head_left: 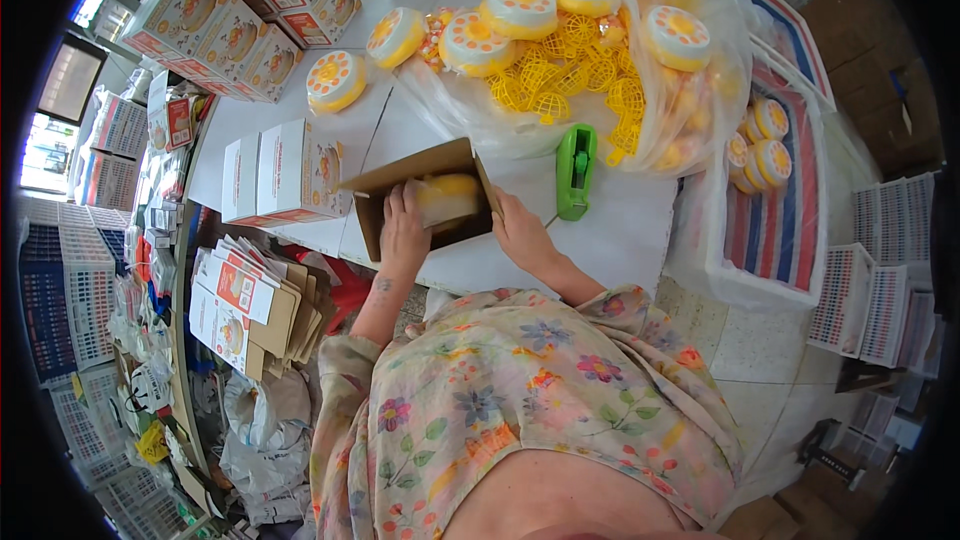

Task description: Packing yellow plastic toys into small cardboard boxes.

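An uncovered cardboard box (pixel 408 162) stands at the near edge of the table, its brown inside facing up. In it is a yellow-and-white rounded thing (pixel 452 196), blurred and partly hidden by the box walls. My left hand (pixel 404 230) reaches into the box, its fingers closed against the left end of that thing; the fingertips are partly hidden. At the box's right wall, my right hand (pixel 522 230) grips the cardboard, thumb at the rim. Left of the box stand closed printed boxes (pixel 295 172). A green tape dispenser (pixel 576 172) is to the right.
Round yellow-and-white drum-like things (pixel 337 80) and yellow plastic lattice pieces (pixel 570 70) lie farther back, beside a clear plastic bag (pixel 690 120). Stacked boxes (pixel 215 30) rise at the far left. Flattened cartons (pixel 250 310) sit below the table's left side. A striped-lined bin (pixel 780 230) stands right.
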### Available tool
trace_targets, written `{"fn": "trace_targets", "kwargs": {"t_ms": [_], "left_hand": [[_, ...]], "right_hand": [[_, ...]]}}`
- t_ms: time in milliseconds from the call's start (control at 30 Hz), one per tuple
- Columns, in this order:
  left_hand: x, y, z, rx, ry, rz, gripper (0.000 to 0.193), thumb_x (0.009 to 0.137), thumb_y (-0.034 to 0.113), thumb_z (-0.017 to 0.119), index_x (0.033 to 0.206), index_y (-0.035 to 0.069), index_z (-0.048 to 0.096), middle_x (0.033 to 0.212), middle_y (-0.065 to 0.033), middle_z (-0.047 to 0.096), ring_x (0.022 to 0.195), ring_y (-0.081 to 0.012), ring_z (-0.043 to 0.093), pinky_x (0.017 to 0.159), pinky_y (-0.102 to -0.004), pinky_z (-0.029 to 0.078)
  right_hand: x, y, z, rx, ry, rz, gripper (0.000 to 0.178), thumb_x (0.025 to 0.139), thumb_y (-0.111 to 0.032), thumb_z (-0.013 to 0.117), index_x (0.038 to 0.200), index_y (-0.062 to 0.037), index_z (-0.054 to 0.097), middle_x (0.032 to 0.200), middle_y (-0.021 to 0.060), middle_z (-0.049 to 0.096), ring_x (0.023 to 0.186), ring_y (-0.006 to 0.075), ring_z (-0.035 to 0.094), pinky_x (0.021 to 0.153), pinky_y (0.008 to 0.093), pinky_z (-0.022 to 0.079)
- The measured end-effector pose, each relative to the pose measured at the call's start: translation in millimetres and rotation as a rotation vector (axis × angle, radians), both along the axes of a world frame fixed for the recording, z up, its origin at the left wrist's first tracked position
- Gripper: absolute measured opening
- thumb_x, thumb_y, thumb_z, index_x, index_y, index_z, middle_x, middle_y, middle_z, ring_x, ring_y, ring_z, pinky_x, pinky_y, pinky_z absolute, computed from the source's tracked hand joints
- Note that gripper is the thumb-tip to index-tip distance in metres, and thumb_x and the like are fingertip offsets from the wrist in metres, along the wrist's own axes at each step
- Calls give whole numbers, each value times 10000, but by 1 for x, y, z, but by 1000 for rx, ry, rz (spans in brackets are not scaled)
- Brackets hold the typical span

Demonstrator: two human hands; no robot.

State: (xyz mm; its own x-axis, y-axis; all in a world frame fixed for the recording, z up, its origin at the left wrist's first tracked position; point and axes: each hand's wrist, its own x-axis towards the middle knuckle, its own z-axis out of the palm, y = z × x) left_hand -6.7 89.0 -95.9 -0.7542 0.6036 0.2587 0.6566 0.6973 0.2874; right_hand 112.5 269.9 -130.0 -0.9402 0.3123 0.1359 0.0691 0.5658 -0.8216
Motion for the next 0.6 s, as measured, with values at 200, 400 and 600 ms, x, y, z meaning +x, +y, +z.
{"fn": "trace_targets", "kwargs": {"t_ms": [200, 400, 600], "left_hand": [[33, -4, -21, 41, -268, -39, 403, 805, 209, 721, 1126, 32, 553, 1044, -150, 575, 1011, -348, 547, 878, -468, 453], [31, -9, -48, -142, 9, -224, 293, 810, 317, 707, 982, 97, 617, 925, -85, 584, 896, -276, 564, 788, -415, 439], [32, -13, -49, -187, 11, -183, 233, 835, 310, 675, 962, 123, 620, 892, -58, 584, 874, -255, 568, 780, -406, 442]], "right_hand": [[3, 11, 12, -65, -66, 47, 463, 939, -153, 544, 1365, -7, 439, 1166, 242, 586, 986, 350, 638, 856, 423, 516], [-45, 79, 6, -524, -43, 120, 330, 937, -235, 607, 1150, 14, 640, 1080, 197, 670, 930, 295, 674, 819, 341, 520], [-182, 97, -15, -69, 38, 213, 287, 942, -224, 574, 1111, -13, 670, 977, 186, 692, 894, 303, 678, 818, 367, 519]]}}
